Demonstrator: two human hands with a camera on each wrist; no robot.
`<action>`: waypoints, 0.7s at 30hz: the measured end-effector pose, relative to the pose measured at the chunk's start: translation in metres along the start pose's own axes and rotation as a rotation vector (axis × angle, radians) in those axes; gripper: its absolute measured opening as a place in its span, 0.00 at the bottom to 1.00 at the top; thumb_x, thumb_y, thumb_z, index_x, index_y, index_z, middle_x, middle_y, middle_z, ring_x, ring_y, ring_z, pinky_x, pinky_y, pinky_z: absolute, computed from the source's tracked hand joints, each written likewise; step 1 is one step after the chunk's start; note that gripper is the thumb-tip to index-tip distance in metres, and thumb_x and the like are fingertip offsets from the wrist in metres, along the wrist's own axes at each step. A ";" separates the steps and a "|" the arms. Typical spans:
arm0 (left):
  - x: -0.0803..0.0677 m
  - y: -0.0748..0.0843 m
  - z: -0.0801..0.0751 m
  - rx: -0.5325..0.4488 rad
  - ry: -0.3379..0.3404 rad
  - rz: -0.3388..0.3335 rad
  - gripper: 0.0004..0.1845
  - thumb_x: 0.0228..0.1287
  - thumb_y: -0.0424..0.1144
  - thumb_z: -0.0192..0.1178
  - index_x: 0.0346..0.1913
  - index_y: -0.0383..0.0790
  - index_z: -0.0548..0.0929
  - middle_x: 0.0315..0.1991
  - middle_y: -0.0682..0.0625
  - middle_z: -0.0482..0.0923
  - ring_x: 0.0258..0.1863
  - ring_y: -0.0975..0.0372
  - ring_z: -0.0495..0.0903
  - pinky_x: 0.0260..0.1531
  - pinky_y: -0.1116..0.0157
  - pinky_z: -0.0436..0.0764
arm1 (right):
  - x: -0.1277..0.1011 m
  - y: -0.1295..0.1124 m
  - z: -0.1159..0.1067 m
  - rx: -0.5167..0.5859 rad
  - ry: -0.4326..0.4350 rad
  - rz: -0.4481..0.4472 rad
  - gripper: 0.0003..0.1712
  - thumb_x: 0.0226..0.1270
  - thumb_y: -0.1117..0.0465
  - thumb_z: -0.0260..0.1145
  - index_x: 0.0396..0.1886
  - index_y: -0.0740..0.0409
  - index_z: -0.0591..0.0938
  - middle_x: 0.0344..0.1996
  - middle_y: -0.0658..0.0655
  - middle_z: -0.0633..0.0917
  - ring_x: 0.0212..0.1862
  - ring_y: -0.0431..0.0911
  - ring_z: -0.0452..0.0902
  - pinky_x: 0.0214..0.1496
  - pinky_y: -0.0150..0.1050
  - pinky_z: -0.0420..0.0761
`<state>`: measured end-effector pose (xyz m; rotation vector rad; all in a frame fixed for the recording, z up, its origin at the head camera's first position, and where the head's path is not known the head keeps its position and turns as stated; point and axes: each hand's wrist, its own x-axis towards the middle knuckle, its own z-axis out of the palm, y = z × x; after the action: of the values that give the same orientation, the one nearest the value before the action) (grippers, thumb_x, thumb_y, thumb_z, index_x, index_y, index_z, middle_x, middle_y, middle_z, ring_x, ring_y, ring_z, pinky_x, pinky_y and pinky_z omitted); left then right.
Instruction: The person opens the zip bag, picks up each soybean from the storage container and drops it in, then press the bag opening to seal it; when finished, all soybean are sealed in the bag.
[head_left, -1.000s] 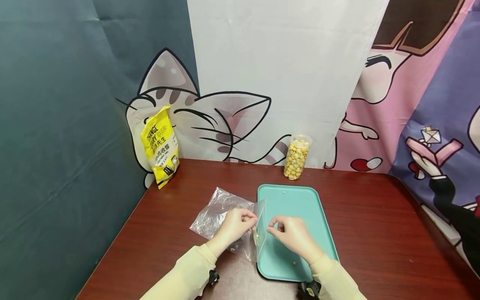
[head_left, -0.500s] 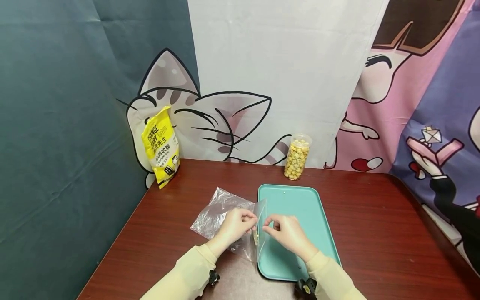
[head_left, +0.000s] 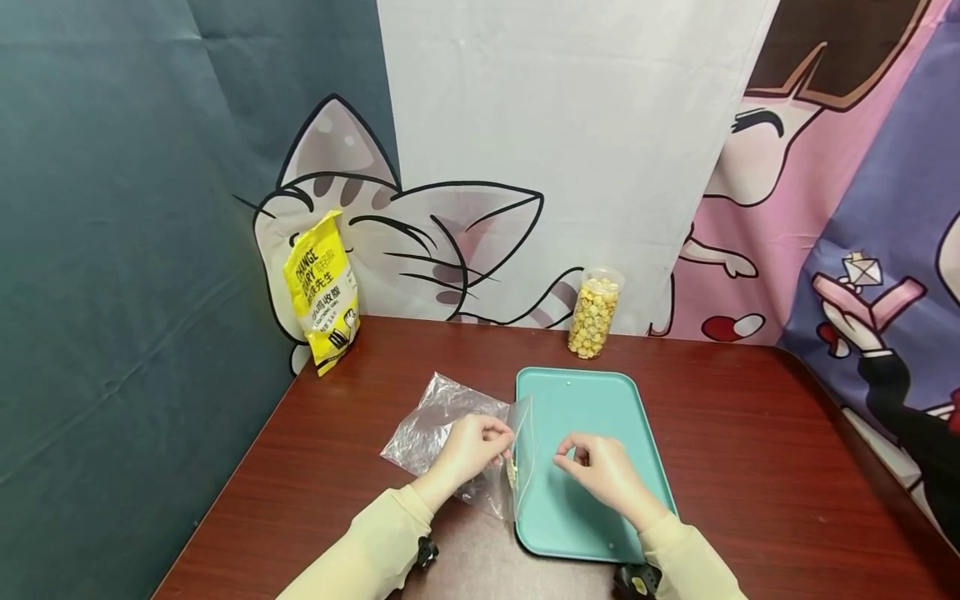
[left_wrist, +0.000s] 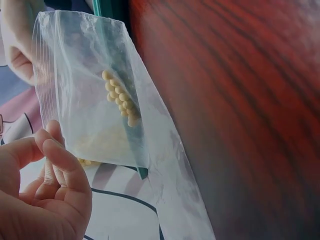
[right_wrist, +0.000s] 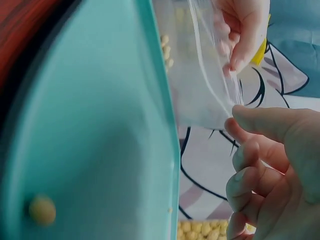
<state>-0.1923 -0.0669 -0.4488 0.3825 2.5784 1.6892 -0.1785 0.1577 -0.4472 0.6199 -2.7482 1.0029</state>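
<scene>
At the tray's left edge, my left hand (head_left: 471, 450) pinches the mouth edge of a clear zip bag (head_left: 450, 408). The bag stands partly raised over the edge, and a few round, pale yellow soybean-like beans (left_wrist: 116, 92) lie inside it. My right hand (head_left: 600, 471) is over the teal tray (head_left: 581, 400), just right of the bag's mouth in the head view. Its thumb and index fingertips meet and the other fingers curl; nothing shows between them. In the right wrist view, the thumb tip overlaps the bag's rim. A loose bean (right_wrist: 42, 210) lies on the tray.
A clear jar (head_left: 595, 317) full of round yellow pieces stands behind the tray. A yellow snack bag (head_left: 322, 292) leans against the backdrop at the back left. The brown table (head_left: 750, 433) meets printed cloth walls. Another small bean (head_left: 567, 383) sits near the tray's far edge.
My right hand moves slightly left toward the bag's mouth, then back right, away from it. The loose bean shifts toward the tray's near edge. My left hand keeps its place on the bag.
</scene>
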 end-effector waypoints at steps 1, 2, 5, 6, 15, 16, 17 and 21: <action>0.000 0.000 0.000 -0.002 0.000 -0.002 0.05 0.61 0.33 0.60 0.33 0.34 0.84 0.19 0.46 0.83 0.18 0.50 0.82 0.13 0.73 0.73 | -0.002 0.002 -0.001 0.000 -0.003 0.003 0.07 0.55 0.61 0.72 0.25 0.45 0.81 0.10 0.40 0.66 0.15 0.31 0.58 0.21 0.29 0.63; 0.000 0.000 0.000 -0.002 0.000 -0.003 0.05 0.61 0.33 0.60 0.33 0.34 0.84 0.19 0.46 0.83 0.18 0.51 0.82 0.13 0.73 0.72 | -0.004 0.005 -0.003 -0.002 -0.008 0.004 0.07 0.55 0.61 0.72 0.25 0.45 0.81 0.11 0.40 0.66 0.15 0.31 0.58 0.21 0.29 0.63; 0.000 -0.001 0.000 -0.004 0.002 -0.007 0.05 0.62 0.33 0.60 0.33 0.34 0.84 0.19 0.47 0.83 0.17 0.53 0.81 0.12 0.73 0.72 | -0.011 0.013 -0.008 0.000 -0.042 0.016 0.06 0.55 0.62 0.72 0.26 0.48 0.82 0.12 0.41 0.68 0.16 0.31 0.59 0.22 0.29 0.64; 0.000 -0.001 0.000 -0.003 0.003 -0.008 0.05 0.62 0.33 0.60 0.33 0.34 0.84 0.19 0.47 0.82 0.17 0.54 0.81 0.12 0.73 0.72 | -0.013 0.016 -0.011 -0.003 -0.059 0.028 0.05 0.55 0.61 0.72 0.26 0.49 0.82 0.12 0.41 0.68 0.16 0.31 0.59 0.22 0.29 0.64; 0.000 -0.001 0.000 0.010 0.006 0.001 0.05 0.62 0.32 0.60 0.33 0.34 0.84 0.18 0.49 0.82 0.16 0.55 0.80 0.12 0.73 0.71 | -0.035 0.032 -0.026 -0.082 -0.153 0.096 0.07 0.53 0.56 0.73 0.25 0.43 0.80 0.15 0.39 0.71 0.19 0.31 0.62 0.25 0.30 0.64; 0.000 0.000 0.000 0.010 0.007 0.002 0.05 0.62 0.32 0.60 0.33 0.34 0.84 0.18 0.49 0.82 0.17 0.54 0.81 0.12 0.73 0.71 | -0.037 0.034 -0.026 -0.090 -0.163 0.089 0.08 0.53 0.55 0.73 0.24 0.42 0.80 0.15 0.39 0.71 0.20 0.31 0.62 0.25 0.30 0.64; 0.000 0.000 0.000 0.010 0.006 0.003 0.05 0.62 0.32 0.60 0.33 0.34 0.84 0.18 0.49 0.82 0.18 0.52 0.81 0.12 0.73 0.71 | -0.039 0.035 -0.027 -0.102 -0.174 0.083 0.09 0.52 0.55 0.73 0.23 0.41 0.79 0.15 0.38 0.71 0.20 0.30 0.62 0.25 0.30 0.64; -0.001 -0.001 0.000 0.006 0.004 -0.001 0.05 0.62 0.33 0.60 0.33 0.34 0.84 0.18 0.49 0.82 0.20 0.46 0.82 0.12 0.73 0.71 | -0.048 0.039 -0.031 -0.129 -0.239 0.060 0.11 0.49 0.52 0.74 0.21 0.39 0.77 0.15 0.35 0.70 0.21 0.28 0.62 0.30 0.33 0.63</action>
<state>-0.1917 -0.0675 -0.4495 0.3778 2.5870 1.6835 -0.1516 0.2199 -0.4597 0.6802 -3.0266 0.8007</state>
